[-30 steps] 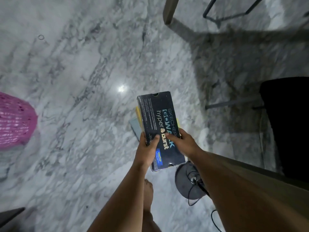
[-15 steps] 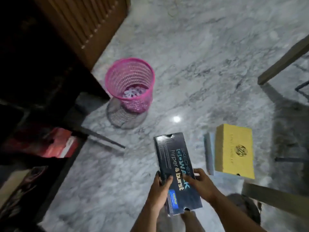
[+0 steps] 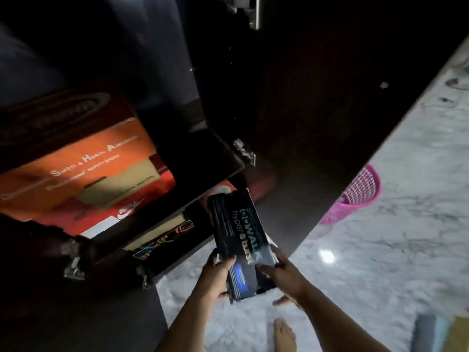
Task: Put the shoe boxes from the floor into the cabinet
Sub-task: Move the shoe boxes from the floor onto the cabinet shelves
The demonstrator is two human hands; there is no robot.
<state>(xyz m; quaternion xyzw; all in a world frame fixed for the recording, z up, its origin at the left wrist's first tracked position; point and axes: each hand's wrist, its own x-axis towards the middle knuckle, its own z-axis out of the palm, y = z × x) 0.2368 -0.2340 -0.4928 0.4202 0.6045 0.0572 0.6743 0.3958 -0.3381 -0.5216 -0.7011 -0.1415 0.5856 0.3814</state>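
Your left hand (image 3: 215,275) and right hand (image 3: 286,275) both clasped on the black box (image 3: 238,235), held over the floor (image 3: 380,250) at the cabinet's (image 3: 208,153) open front edge, orange box (image 3: 83,163) inside

Both forearms are bare from the lower edge of the view up to the wrists, with no sleeve, watch, bracelet or glove on them. The left hand (image 3: 215,275) and the right hand (image 3: 286,278) are bare too, and no ring shows on the fingers (image 3: 224,261), though the picture is somewhat blurred there. One bare foot (image 3: 284,335), without shoe or sock, shows low in the view between the two arms, toes rounded and slightly spread.
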